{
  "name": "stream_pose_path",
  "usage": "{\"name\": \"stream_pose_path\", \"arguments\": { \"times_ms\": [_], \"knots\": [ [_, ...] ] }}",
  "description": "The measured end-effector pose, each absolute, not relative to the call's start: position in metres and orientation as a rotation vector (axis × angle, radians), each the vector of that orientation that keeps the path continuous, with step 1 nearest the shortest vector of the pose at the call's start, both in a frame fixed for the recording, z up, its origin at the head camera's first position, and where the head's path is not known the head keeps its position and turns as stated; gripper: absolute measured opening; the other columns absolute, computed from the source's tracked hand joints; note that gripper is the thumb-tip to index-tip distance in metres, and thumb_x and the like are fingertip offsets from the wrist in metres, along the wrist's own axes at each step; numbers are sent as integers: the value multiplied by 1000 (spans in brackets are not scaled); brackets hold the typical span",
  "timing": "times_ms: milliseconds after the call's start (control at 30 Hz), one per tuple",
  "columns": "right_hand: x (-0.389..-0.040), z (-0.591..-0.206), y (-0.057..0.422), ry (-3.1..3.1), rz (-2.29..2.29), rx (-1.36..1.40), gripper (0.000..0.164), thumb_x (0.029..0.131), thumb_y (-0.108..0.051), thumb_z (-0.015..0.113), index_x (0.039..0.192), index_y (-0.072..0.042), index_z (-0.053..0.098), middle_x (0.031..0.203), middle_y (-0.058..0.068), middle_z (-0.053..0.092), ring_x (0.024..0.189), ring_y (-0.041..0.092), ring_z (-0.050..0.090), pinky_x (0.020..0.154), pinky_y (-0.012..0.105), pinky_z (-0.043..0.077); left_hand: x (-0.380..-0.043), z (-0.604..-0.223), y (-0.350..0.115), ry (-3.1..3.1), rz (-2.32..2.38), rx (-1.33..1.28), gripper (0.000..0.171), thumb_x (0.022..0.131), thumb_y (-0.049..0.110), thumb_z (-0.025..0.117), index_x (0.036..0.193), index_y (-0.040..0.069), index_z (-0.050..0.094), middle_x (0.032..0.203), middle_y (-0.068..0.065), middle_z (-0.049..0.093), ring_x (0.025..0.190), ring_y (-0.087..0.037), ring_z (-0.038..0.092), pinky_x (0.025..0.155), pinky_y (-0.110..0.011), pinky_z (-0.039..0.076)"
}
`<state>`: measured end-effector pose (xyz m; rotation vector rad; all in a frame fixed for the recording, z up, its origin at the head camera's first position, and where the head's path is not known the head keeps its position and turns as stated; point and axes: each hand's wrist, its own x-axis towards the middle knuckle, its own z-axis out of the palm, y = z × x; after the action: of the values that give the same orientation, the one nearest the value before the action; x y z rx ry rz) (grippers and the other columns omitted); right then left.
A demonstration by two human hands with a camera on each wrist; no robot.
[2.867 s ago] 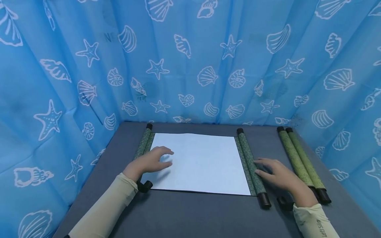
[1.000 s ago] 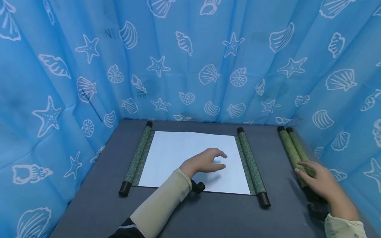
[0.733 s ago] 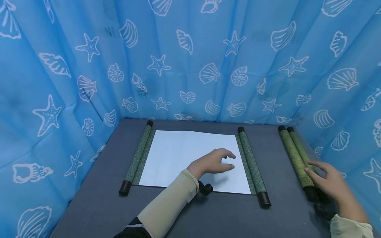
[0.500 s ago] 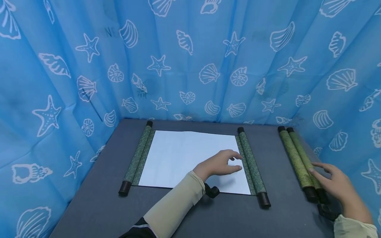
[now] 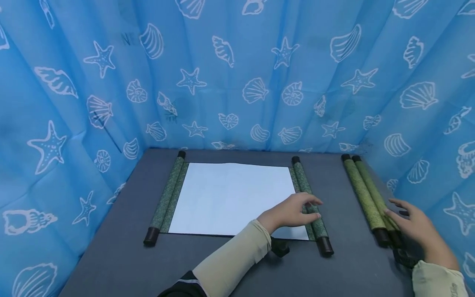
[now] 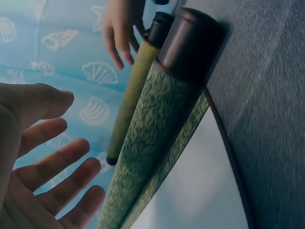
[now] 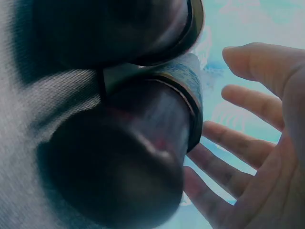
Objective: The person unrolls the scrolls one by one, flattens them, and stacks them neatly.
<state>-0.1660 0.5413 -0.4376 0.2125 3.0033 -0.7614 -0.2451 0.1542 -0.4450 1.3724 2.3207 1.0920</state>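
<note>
An unrolled scroll with white paper lies between a left dark green roller and a right dark green roller. My left hand is over that right roller, fingers apart and bent a little, holding nothing; the left wrist view shows the fingers beside the roller. Farther right, two yellow-green rollers with dark end caps lie side by side. My right hand is at the near right side of the outer one, thumb and fingers spread, fingertips right at its edge.
Everything rests on a grey table. A blue curtain with white shells and starfish hangs behind it and along both sides. Each wrist carries a small black camera mount.
My left hand has moved right, from the left roller across the paper to the right dark green roller. My right hand has moved from that roller to the yellow-green rollers, then to their outer side.
</note>
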Motion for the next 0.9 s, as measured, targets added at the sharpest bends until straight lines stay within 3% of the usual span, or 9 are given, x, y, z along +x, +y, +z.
{"name": "stream_pose_path", "arguments": {
  "times_ms": [433, 900],
  "knots": [
    [-169, -448, 551, 3067, -773, 55, 59, 113, -26, 49, 148, 19, 39, 143, 57, 35, 124, 76, 45, 90, 78, 49, -233, -434, 184, 2388, 1061, 1353, 44, 109, 42, 59, 151, 27, 58, 151, 9, 56, 143, -5, 51, 112, -21, 47],
    [-170, -449, 548, 3008, -846, 0, 63, 115, -29, 48, 154, 17, 35, 147, 55, 35, 127, 75, 43, 93, 77, 49, -232, -437, 213, 2409, 980, 1316, 44, 108, 41, 61, 150, 27, 58, 148, 6, 59, 136, -5, 57, 101, -13, 47]
  ]
}}
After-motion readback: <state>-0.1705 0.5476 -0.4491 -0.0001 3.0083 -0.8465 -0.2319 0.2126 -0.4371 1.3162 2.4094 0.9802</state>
